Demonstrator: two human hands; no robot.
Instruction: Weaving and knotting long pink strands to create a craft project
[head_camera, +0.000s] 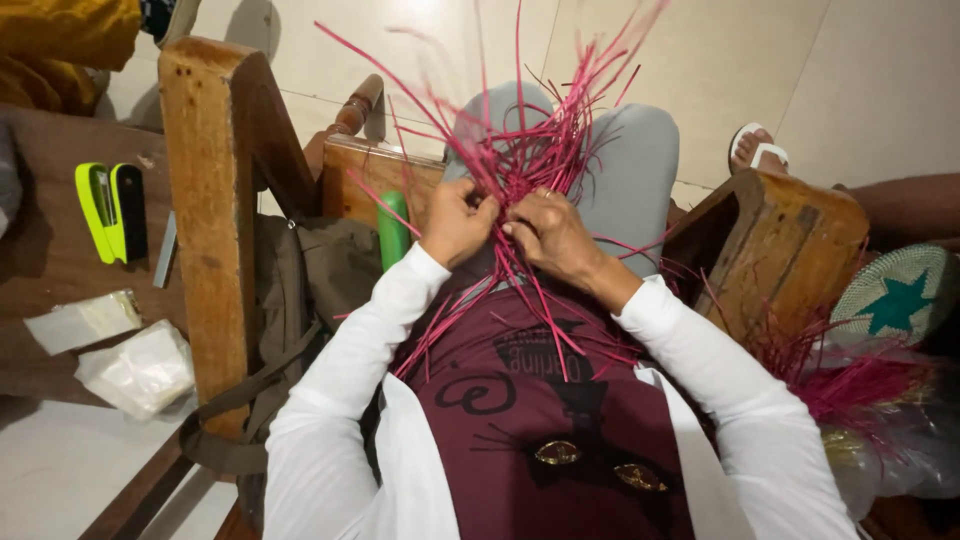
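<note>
A loose bundle of thin pink straw strands fans out over my lap, its ends pointing up and away from me. Both hands pinch the bundle where the strands cross. My left hand grips the crossing from the left. My right hand holds it from the right, fingertips touching the left hand's. Several strands trail down across my maroon shirt. I sit in a wooden chair, grey trousers under the work.
A wooden armrest stands at left with an olive bag and a green bottle beside it. Right armrest has more pink straw and a woven round lid with teal star. Another person's sandalled foot rests beyond.
</note>
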